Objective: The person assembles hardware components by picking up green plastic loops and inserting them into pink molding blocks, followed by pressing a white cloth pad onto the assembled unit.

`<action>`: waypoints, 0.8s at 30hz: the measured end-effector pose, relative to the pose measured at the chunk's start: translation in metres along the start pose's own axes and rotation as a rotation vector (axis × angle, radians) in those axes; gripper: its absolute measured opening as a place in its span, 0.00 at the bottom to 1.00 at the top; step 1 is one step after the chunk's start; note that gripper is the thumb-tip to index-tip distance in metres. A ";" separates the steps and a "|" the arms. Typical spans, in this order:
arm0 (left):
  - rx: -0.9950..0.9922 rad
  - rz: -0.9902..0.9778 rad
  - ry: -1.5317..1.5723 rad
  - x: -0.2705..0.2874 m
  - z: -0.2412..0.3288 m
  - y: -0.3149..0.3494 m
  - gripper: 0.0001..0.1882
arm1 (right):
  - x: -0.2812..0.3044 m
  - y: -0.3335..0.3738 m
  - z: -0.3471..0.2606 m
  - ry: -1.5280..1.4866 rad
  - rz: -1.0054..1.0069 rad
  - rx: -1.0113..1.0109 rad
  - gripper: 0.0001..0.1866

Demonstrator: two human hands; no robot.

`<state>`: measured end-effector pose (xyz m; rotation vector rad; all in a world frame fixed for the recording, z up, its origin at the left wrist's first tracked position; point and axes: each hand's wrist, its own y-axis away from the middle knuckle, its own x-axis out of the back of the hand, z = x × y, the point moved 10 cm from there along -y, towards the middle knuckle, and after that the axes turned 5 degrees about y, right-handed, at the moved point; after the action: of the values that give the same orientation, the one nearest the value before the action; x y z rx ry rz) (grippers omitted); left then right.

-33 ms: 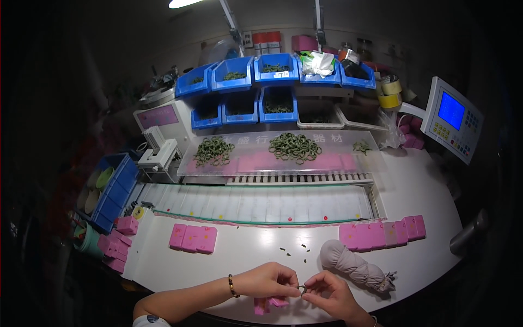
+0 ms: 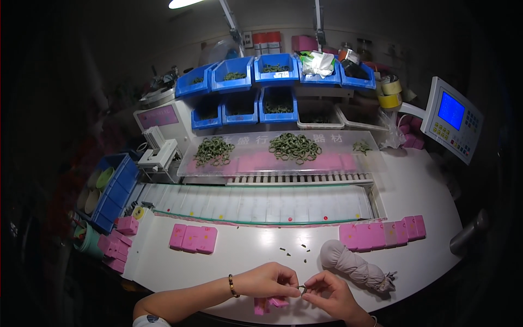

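Near the front edge of the table, my left hand (image 2: 271,280) and my right hand (image 2: 331,296) meet fingertip to fingertip. Pinched between them is a small dark green ring (image 2: 302,290), partly covered by the fingers. Under my left wrist lie pink blocks (image 2: 261,306), half hidden by the hand. A few tiny dark green pieces (image 2: 289,254) are scattered on the white table just beyond my hands. To the right of them rests a twisted grey cloth bundle (image 2: 354,267).
Pink blocks stand in a row at left (image 2: 192,238) and right (image 2: 381,233). Farther back, a clear tray (image 2: 245,158) bears heaps of green rings (image 2: 295,148). Blue bins (image 2: 233,84) line the rack behind. A control panel (image 2: 453,117) juts in at right; a blue crate (image 2: 117,191) stands left.
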<state>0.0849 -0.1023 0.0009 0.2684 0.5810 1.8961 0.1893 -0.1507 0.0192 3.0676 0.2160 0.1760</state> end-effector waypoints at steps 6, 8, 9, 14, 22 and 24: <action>-0.043 -0.007 0.018 -0.002 0.005 0.001 0.10 | 0.001 0.000 0.000 -0.004 0.026 0.017 0.14; -0.027 -0.008 0.009 -0.002 0.007 0.002 0.10 | 0.002 0.000 -0.001 0.028 0.029 0.023 0.15; -0.028 -0.006 0.009 -0.001 0.005 0.001 0.10 | 0.001 0.000 0.000 0.029 0.028 0.025 0.15; -0.021 0.007 -0.011 0.003 0.002 0.001 0.11 | 0.001 0.001 0.003 -0.035 0.044 0.005 0.15; -0.020 0.012 0.087 0.005 -0.006 0.002 0.10 | -0.002 0.003 0.000 -0.014 0.026 -0.013 0.12; -0.053 0.024 0.086 0.005 -0.003 0.002 0.10 | -0.004 0.002 0.009 -0.010 0.005 -0.040 0.16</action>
<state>0.0801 -0.0992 -0.0015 0.1603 0.5863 1.9505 0.1865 -0.1539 0.0105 3.0285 0.2011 0.1628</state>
